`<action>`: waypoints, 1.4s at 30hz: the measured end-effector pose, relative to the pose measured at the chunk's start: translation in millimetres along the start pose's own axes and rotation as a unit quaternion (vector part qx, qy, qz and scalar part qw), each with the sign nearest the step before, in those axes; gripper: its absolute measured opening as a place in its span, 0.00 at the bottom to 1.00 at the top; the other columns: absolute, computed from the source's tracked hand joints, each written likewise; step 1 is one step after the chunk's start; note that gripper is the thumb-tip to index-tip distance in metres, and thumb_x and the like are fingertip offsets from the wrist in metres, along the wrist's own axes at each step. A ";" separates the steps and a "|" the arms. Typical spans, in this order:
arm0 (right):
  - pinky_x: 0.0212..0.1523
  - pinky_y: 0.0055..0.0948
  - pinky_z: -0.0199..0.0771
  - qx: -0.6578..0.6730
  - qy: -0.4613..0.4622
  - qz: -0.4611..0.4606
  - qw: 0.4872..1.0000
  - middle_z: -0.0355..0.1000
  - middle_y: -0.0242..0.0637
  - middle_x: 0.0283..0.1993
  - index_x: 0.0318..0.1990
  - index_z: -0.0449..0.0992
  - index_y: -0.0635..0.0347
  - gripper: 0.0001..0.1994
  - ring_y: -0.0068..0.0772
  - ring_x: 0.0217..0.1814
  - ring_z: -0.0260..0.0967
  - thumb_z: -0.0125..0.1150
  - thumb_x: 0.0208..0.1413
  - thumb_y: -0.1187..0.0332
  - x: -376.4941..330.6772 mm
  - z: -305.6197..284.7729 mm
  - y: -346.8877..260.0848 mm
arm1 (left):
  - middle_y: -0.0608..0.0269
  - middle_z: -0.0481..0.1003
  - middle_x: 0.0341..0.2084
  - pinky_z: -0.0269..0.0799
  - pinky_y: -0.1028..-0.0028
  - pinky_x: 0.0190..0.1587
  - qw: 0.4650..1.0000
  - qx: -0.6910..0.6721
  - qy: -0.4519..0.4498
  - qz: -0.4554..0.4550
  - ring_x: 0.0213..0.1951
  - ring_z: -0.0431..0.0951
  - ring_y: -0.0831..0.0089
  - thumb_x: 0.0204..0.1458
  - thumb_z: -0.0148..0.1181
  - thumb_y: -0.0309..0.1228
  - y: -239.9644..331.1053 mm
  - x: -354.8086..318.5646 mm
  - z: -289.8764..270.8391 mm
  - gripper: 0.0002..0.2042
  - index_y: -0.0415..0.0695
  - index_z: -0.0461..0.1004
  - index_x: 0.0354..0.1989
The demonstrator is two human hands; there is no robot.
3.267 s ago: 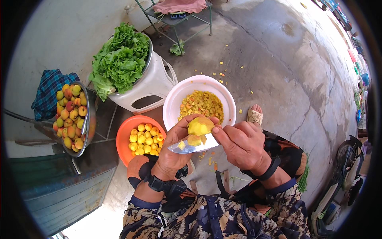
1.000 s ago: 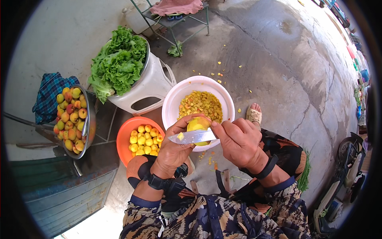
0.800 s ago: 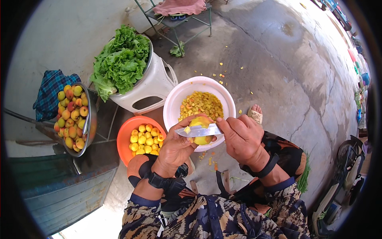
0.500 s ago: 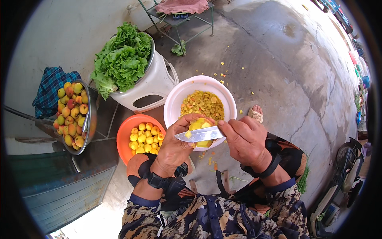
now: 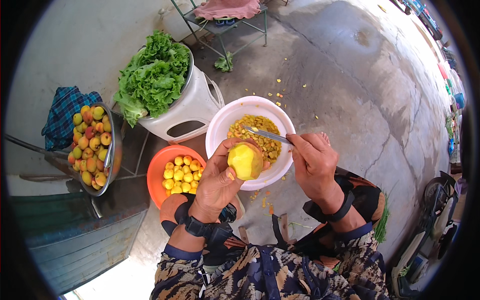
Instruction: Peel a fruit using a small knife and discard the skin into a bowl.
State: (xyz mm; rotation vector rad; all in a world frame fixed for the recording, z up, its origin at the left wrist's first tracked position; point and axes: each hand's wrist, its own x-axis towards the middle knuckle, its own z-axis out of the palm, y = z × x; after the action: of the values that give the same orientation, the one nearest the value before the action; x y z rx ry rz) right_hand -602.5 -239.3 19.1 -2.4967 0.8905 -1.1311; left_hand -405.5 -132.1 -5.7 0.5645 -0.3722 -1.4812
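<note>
— What have you got in hand there?

— A round yellow fruit, peeled bare (image 5: 245, 161). My left hand (image 5: 220, 175) has it cupped, fingers curled close round its back and thumb pressed to its near side, and I hold it over the near rim of the big white plastic bowl (image 5: 220, 125).

— And the other hand?

— My right hand (image 5: 314, 162) is closed round the handle of a slim knife with a bright steel blade (image 5: 267, 135). The blade is clear of the fruit, its tip out over the yellow peelings and scraps (image 5: 257, 132) heaped in the white bowl.

— So which step is that?

— I'd judge it a pause between strokes: the skin looks all off on the side I can see, and the knife seems to be dropping a scrap. The far side is hidden by my palm, so I can't say it is clean.

— What does the next move need?

— Turning the fruit in my fingers to check that side, with my thumb kept out of the blade's path.

— Anything else close by?

— The orange plastic basin (image 5: 157, 172) of small yellow fruits (image 5: 181, 172) just left of my wrist, a metal bowl of unpeeled reddish-yellow fruit (image 5: 90, 145) farther left, and green lettuce in a white tub (image 5: 152, 75) beyond.
</note>
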 end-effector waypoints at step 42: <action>0.25 0.31 0.69 -0.094 -0.001 -0.137 0.986 0.71 0.35 0.31 0.47 0.81 0.70 0.23 0.31 0.27 0.69 0.63 0.36 0.75 0.9 7.0 5.1 | 0.43 0.69 0.61 0.78 0.54 0.61 0.994 -0.071 0.026 -0.083 0.59 0.75 0.48 0.65 0.57 0.39 -10.1 -3.5 -15.9 0.30 0.34 0.58 0.68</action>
State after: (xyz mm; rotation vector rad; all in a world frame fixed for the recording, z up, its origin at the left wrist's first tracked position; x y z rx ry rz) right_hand -599.0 -243.9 12.6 -2.8428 0.6978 -1.1726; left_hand -405.1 -126.6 -24.0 0.5287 -0.1805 -1.6342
